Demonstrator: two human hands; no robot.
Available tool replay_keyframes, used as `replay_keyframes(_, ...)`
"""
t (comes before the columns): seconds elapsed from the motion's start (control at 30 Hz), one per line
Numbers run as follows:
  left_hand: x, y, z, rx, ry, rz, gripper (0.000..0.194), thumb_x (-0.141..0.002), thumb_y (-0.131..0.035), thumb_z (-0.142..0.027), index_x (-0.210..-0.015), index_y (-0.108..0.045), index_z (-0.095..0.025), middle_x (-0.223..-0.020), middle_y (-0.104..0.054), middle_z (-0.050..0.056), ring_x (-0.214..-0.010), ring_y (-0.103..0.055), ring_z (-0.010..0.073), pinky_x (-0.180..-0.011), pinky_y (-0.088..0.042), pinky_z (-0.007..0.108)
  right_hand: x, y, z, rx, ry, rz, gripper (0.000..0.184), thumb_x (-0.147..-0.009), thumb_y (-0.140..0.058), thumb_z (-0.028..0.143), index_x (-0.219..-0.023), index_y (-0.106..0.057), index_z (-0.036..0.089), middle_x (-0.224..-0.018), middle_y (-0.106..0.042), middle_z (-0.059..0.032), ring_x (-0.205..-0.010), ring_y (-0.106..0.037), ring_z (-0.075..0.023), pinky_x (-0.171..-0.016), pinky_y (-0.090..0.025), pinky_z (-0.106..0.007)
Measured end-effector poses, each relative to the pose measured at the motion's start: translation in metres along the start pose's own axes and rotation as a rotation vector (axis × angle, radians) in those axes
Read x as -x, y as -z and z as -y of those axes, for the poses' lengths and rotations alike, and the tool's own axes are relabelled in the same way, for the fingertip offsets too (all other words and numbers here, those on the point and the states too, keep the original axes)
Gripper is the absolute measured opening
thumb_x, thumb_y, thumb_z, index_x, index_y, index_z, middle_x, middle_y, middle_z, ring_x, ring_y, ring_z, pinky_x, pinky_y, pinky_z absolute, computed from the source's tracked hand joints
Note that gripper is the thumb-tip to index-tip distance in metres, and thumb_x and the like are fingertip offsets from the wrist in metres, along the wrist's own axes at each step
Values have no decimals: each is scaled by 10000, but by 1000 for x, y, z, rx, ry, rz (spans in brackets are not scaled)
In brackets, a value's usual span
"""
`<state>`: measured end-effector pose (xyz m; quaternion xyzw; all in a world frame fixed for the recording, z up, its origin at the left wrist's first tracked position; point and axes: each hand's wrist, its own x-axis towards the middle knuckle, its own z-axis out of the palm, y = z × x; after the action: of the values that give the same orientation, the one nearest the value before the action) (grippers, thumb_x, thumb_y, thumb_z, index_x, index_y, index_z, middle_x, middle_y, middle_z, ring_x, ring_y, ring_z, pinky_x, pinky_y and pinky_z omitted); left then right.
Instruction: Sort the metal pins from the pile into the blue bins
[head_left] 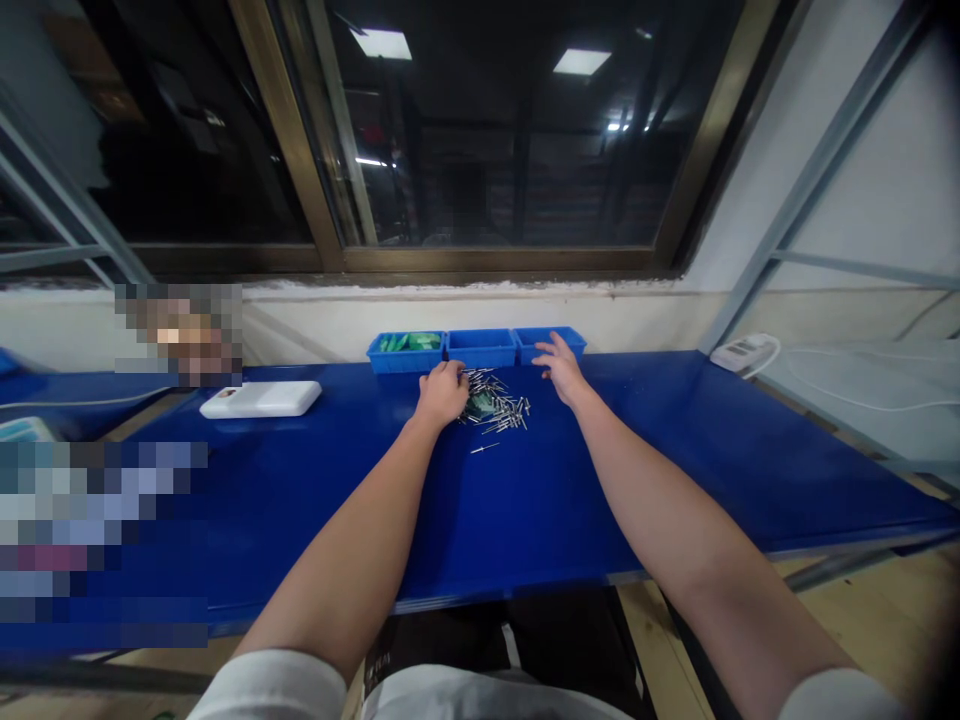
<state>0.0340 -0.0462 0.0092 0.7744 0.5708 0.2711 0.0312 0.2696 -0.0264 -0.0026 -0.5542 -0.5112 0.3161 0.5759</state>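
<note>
A loose pile of thin metal pieces that look like blind rivets lies on the blue tabletop, with something greenish among them. A single rivet rests apart, nearer to me. My left hand is at the pile's left edge, its fingers curled down and closed; what they hold, if anything, is hidden. To the right of the pile, my right hand hovers before the right blue bin with fingers spread and nothing visible in them. The middle blue bin stands behind the pile.
Green packets lie in the left blue bin. A white elongated device sits left on the blue table. Another white device with a cable is at the right. Metal frames flank both sides, below a window. Blurred patches cover the left.
</note>
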Motion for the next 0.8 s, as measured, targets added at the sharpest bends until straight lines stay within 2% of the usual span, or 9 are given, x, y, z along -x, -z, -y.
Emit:
replay_keyframes(0.1,-1,-1,2,-7,3,6,322,-861,-377,-281,-1137,-527,-211,-1161,-575,94,-1111,-504,253,-921,-375,421,2,-1,-3,48,-19,-44,773,-622,-557,251,-1354,-316,190,-1100,-622,-75,-795,-601,-164,-589,-478,-256)
replay_keyframes(0.2,-2,-3,4,-22,0,29,377,-863,-382,-361,-1178,-514,-201,-1203,-553,108,-1145,-480,271,-932,-368,426,8,-4,-3,175,34,-66,569,-621,-554,218,-1182,-522,128,-893,-671,-60,-752,-603,-160,-689,-481,-279)
replay_keyframes(0.3,-1,-4,5,-40,-16,102,522,-847,-371,-515,-1252,-472,-202,-1297,-490,122,-1215,-421,283,-978,-331,426,18,-12,1,395,171,17,313,-647,-556,222,-938,-652,156,-794,-668,-36,-739,-599,-161,-751,-462,-291)
replay_keyframes(0.37,1,-5,4,-60,-35,176,638,-819,-336,-619,-1299,-434,-210,-1371,-418,128,-1273,-354,289,-1015,-284,443,24,-19,4,531,238,97,229,-672,-575,265,-858,-675,176,-809,-665,-41,-757,-596,-168,-770,-450,-299)
replay_keyframes(0.47,4,-7,3,-100,-69,282,770,-772,-307,-705,-1359,-361,-208,-1445,-294,143,-1335,-242,299,-1048,-218,474,30,-28,7,691,294,168,246,-699,-596,339,-867,-685,184,-880,-647,-75,-837,-584,-191,-809,-434,-316)
replay_keyframes(0.6,5,-10,2,-135,-98,340,802,-763,-313,-709,-1395,-290,-215,-1471,-221,148,-1362,-169,291,-1062,-178,481,34,-35,9,781,283,203,292,-713,-609,404,-891,-693,188,-941,-627,-99,-902,-565,-213,-838,-425,-326)
replay_keyframes(0.8,7,-6,-2,-150,-93,380,811,-764,-262,-737,-1398,-282,-232,-1481,-197,132,-1369,-138,289,-1064,-155,496,34,-37,13,818,225,197,163,-731,-605,317,-804,-712,218,-877,-674,-56,-858,-595,-185,-792,-440,-270)
